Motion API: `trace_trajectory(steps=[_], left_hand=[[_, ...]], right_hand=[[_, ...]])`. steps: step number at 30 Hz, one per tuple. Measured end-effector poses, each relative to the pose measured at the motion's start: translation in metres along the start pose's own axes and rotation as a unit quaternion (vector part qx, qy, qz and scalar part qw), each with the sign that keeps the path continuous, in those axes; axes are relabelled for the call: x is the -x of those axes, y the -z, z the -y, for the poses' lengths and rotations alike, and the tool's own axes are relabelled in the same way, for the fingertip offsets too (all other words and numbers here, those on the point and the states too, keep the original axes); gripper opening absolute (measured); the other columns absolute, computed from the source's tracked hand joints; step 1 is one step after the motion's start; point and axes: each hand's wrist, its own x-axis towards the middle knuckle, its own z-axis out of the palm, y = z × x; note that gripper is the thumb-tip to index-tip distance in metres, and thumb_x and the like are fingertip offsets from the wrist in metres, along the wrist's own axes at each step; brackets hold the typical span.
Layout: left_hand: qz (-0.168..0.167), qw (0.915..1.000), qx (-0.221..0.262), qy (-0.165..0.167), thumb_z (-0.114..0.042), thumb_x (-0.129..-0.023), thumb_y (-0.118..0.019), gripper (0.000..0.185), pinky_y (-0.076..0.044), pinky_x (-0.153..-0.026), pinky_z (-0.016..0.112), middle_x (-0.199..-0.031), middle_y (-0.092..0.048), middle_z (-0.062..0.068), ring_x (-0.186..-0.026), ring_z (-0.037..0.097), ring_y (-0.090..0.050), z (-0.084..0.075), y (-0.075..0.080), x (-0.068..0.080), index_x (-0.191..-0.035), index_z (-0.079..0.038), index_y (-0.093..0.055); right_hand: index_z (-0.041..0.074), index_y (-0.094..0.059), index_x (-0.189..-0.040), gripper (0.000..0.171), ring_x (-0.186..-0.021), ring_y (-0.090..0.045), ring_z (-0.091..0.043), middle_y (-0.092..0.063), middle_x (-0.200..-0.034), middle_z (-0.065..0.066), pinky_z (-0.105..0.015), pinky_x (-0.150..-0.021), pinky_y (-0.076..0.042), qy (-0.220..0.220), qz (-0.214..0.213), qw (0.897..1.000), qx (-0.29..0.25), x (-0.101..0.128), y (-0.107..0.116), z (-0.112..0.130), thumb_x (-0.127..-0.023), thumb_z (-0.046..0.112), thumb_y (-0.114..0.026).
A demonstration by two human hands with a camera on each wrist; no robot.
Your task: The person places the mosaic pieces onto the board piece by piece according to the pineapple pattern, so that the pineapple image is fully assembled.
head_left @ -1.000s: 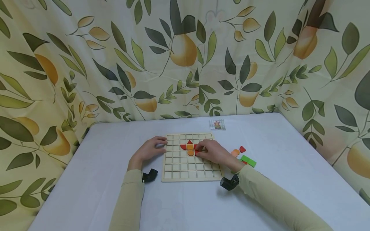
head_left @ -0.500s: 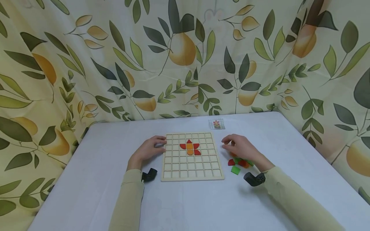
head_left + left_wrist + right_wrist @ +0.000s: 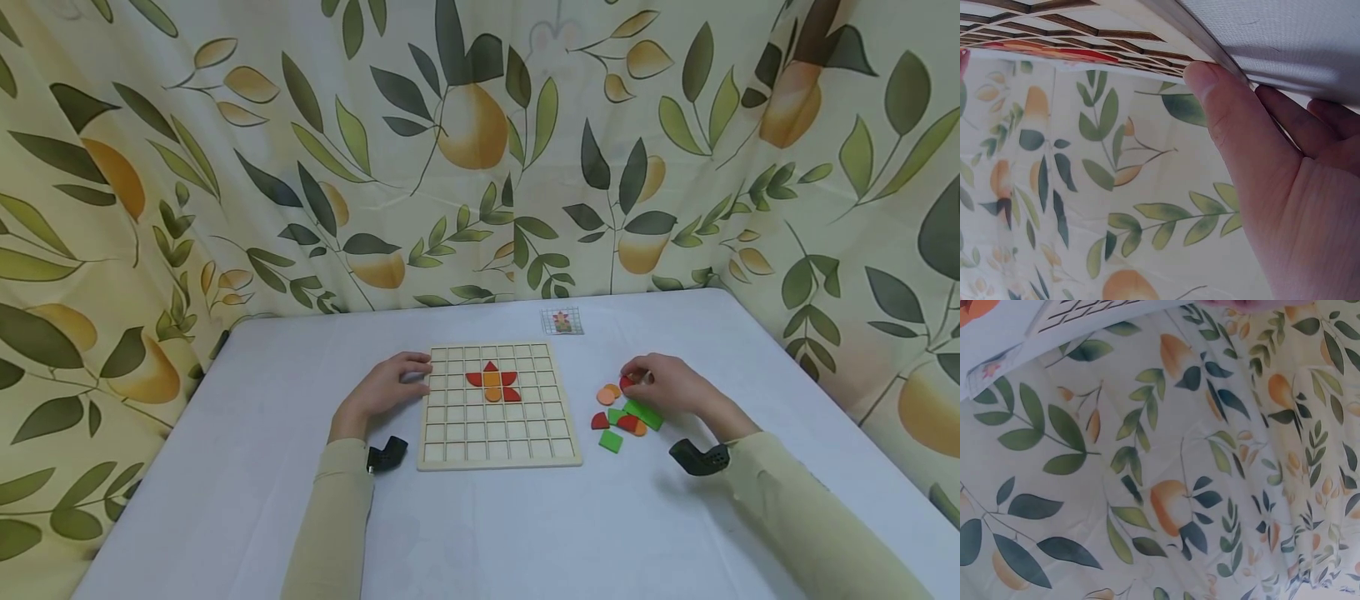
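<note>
Left hand (image 3: 386, 389) rests relaxed against board (image 3: 498, 457) edge, holding nothing. Right hand (image 3: 663, 385) pinches red piece (image 3: 626, 382) beside loose pieces (image 3: 617, 418).

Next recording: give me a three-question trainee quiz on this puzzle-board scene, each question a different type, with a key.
1. True or false: the left hand rests against the left edge of the wooden grid board.
2. Multiple choice: the right hand is at (A) the reference card, (B) the loose coloured pieces right of the board, (C) the board's near edge.
3. Fill in: the pieces already set in the board form a red and ____ flower shape.

Key: 1 true; 2 B, its fingers are on a red piece at the far side of the pile; 3 orange.
</note>
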Motion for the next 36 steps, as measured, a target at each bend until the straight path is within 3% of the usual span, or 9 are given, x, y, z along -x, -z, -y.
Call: trace_trajectory(steps=[14,25,29,33,36], left_hand=[[-0.004,0.9998,-0.010,-0.017,-0.028,-0.085,-0.065,0.040,-0.026,-0.111,0.043,-0.138,-0.045,-0.005,-0.135,0.021,-0.033,0.001,-0.001,0.001,-0.123,-0.015,-0.059],[-0.003,0.9999,0.010,0.009,-0.031,-0.084,-0.066,0.040,-0.026,-0.111,0.043,-0.138,-0.044,-0.010,-0.135,0.018,-0.031,0.002,-0.002,-0.001,-0.122,-0.019,-0.060],[-0.004,0.9998,0.010,0.015,-0.032,-0.084,-0.066,0.040,-0.026,-0.112,0.042,-0.138,-0.044,-0.011,-0.135,0.017,-0.031,0.002,-0.002,-0.001,-0.122,-0.020,-0.060],[-0.006,0.9998,0.008,0.016,-0.031,-0.084,-0.066,0.040,-0.026,-0.111,0.042,-0.138,-0.044,-0.011,-0.135,0.017,-0.031,0.002,-0.002,-0.002,-0.122,-0.020,-0.060],[-0.005,0.9998,0.008,0.017,-0.031,-0.084,-0.066,0.040,-0.026,-0.111,0.042,-0.138,-0.044,-0.011,-0.135,0.017,-0.031,0.002,-0.002,-0.002,-0.123,-0.020,-0.060]], right_hand=[[0.005,-0.058,-0.115,0.033,-0.088,-0.051,-0.022,-0.060,-0.100,-0.009,-0.033,-0.076,-0.050,-0.002,0.002,1.000,-0.012,-0.008,-0.005,0.002,-0.086,0.019,-0.063],[0.007,-0.056,-0.116,0.034,-0.081,-0.051,-0.019,-0.060,-0.091,-0.006,-0.028,-0.071,-0.047,0.020,-0.006,1.000,-0.007,-0.010,-0.007,0.007,-0.087,0.023,-0.062],[0.007,-0.057,-0.118,0.033,-0.080,-0.050,-0.018,-0.058,-0.088,-0.004,-0.026,-0.069,-0.045,0.025,-0.012,1.000,-0.003,-0.014,-0.010,0.007,-0.087,0.018,-0.060],[0.007,-0.058,-0.121,0.034,-0.083,-0.049,-0.020,-0.060,-0.095,-0.007,-0.030,-0.071,-0.045,0.031,-0.021,0.999,-0.001,-0.018,-0.012,0.010,-0.087,0.012,-0.055],[0.009,-0.059,-0.122,0.033,-0.092,-0.051,-0.024,-0.061,-0.109,-0.011,-0.040,-0.082,-0.048,0.031,-0.029,0.999,-0.004,-0.020,-0.013,0.013,-0.090,0.012,-0.051]])
